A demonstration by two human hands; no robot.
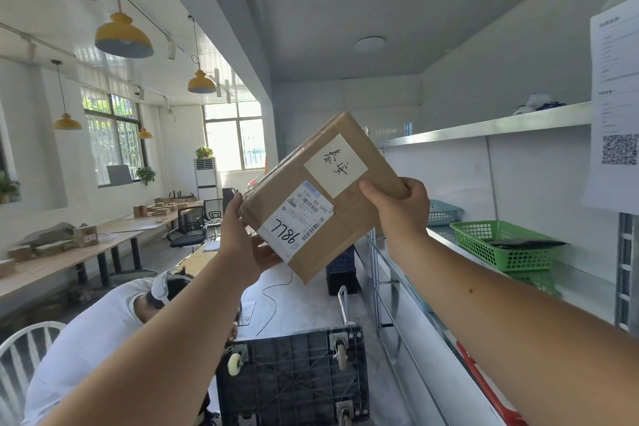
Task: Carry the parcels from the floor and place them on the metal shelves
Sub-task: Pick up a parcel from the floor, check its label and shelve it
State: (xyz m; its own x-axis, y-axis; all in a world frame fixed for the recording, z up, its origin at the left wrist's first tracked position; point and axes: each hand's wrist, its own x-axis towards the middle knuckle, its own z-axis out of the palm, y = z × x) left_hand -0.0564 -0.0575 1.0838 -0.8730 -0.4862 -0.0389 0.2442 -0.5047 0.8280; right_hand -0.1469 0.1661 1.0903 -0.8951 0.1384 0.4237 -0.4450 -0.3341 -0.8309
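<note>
A brown cardboard parcel (325,194) is held up at chest-to-face height in the centre of the view, tilted so one corner points down toward six o'clock and its labelled face looks back at the camera. The left hand (242,239) cups the lower-left edge at about eight o'clock of the parcel, thumb up along the side and fingers curled underneath, so most of them are hidden. The right hand (397,207) clamps the right edge at about three o'clock, thumb laid across the front face, fingers wrapped behind. Both hands are closed on the parcel. The metal shelves (484,130) run along the wall from one to four o'clock; the upper board is bare near its front end, while the middle level carries a green basket (501,245) and a pale blue one (442,213) beyond it. To place it well, I would level the parcel first, swing it toward two o'clock, and set its far edge on a free stretch of board before sliding it in, keeping the left palm under the weight until it rests. An upturned trolley (294,380) lies at six o'clock and another person (96,339) bends low at seven o'clock, so footwork should stay careful.
</note>
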